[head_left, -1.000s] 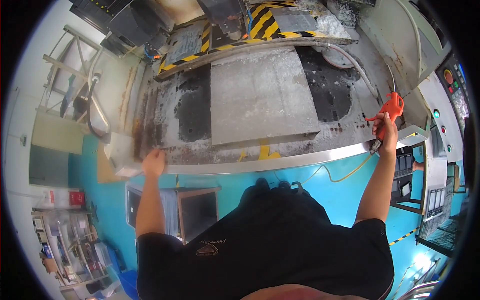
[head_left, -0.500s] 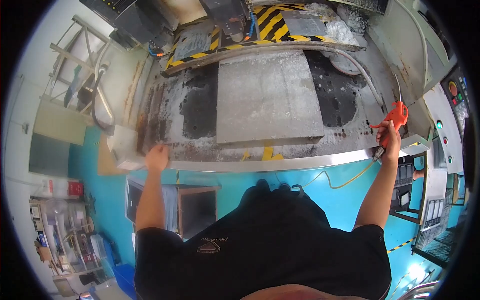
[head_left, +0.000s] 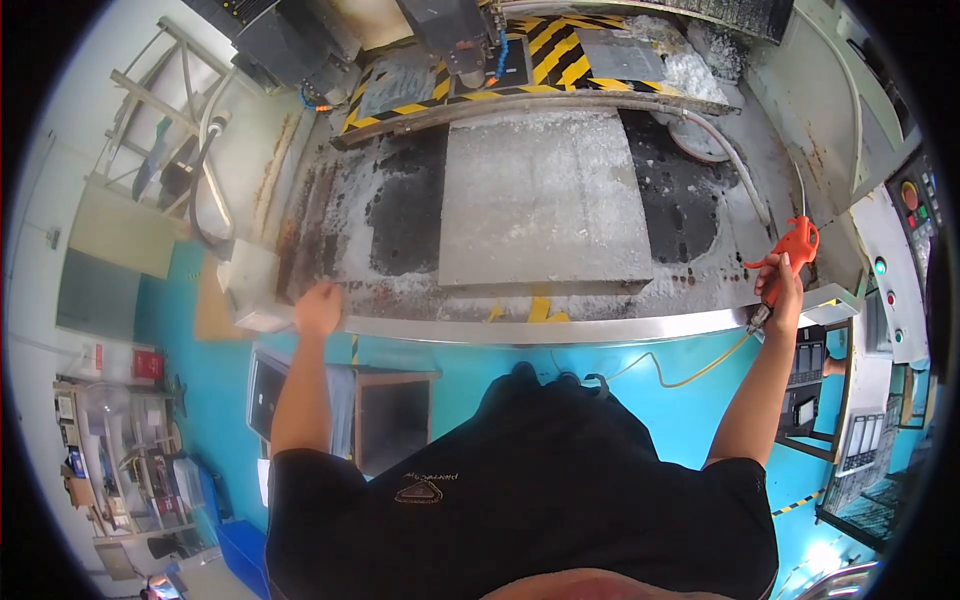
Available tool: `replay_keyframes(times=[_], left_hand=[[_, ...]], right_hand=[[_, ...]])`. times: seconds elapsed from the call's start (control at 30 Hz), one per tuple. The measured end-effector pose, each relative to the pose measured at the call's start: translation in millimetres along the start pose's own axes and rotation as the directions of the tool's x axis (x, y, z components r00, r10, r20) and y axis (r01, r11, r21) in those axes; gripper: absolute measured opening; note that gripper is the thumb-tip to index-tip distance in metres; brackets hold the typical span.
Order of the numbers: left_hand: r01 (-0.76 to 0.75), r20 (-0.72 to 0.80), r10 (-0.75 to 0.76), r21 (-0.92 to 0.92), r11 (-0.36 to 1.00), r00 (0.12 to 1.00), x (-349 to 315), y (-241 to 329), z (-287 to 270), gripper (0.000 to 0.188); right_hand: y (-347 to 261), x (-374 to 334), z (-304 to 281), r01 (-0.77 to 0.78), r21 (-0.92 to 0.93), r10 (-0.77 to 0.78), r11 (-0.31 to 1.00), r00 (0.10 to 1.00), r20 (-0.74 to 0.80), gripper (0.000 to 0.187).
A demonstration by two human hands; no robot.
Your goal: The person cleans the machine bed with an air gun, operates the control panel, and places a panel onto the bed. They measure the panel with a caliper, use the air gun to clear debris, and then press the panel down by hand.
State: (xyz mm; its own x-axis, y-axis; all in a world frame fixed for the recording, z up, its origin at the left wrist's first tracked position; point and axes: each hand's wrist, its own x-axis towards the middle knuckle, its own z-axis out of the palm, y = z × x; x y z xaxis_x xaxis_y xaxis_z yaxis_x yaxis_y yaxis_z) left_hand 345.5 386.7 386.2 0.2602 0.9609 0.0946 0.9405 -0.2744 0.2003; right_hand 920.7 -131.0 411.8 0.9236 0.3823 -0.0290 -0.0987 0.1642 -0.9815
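My right hand [head_left: 781, 293] grips an orange air blow gun [head_left: 787, 251] at the right end of the machine bed, its thin nozzle pointing up and away. A yellow coiled hose [head_left: 668, 372] trails from the gun down across the blue machine front. My left hand [head_left: 318, 308] rests on the bright metal front rail [head_left: 560, 326] of the bed, near its left end, holding nothing. A large grey rectangular metal plate [head_left: 545, 200] lies in the middle of the bed, covered with pale chips.
Dark wet patches [head_left: 405, 215] and chips flank the plate. A yellow-and-black striped guard [head_left: 545, 55] and the machine head [head_left: 455, 30] stand behind it. A control panel [head_left: 915, 215] with buttons is at the right. Shelves with clutter [head_left: 130, 460] stand at lower left.
The view has shifted so the bed sits a little lower in the picture. My right hand with the blow gun has dropped slightly toward the rail. My left hand stays on the rail.
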Motion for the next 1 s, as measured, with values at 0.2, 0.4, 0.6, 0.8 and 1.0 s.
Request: replay_keyframes(times=[0.2,0.4,0.6,0.8,1.0], left_hand=[[-0.013,-0.001,0.013,0.003,1.000,1.000,-2.0,3.9,-3.0,0.032],[-0.007,0.048,0.006,0.009,1.000,0.999,-3.2,7.0,-7.5,0.037],[0.003,0.059,-0.004,0.023,1.000,0.998,-5.1,11.6,-9.9,0.036],[0.000,0.041,-0.001,0.024,1.000,0.999,-5.9,11.1,-9.1,0.036],[0.008,0.062,-0.009,0.023,1.000,0.998,-5.9,13.6,-11.1,0.036]], right_hand=[[2.9,2.0,-3.4,-0.005,0.008,0.005,1.000,1.000,0.004,0.038],[-0.3,-0.8,-1.0,-0.010,-0.022,0.010,1.000,1.000,-0.001,0.037],[1.6,1.5,-3.3,-0.012,-0.033,0.012,0.999,1.000,0.002,0.037],[2.5,2.6,-3.6,-0.011,-0.041,0.012,0.999,1.000,0.007,0.038],[2.0,3.0,-3.9,-0.008,-0.047,0.008,0.999,1.000,0.013,0.038]])
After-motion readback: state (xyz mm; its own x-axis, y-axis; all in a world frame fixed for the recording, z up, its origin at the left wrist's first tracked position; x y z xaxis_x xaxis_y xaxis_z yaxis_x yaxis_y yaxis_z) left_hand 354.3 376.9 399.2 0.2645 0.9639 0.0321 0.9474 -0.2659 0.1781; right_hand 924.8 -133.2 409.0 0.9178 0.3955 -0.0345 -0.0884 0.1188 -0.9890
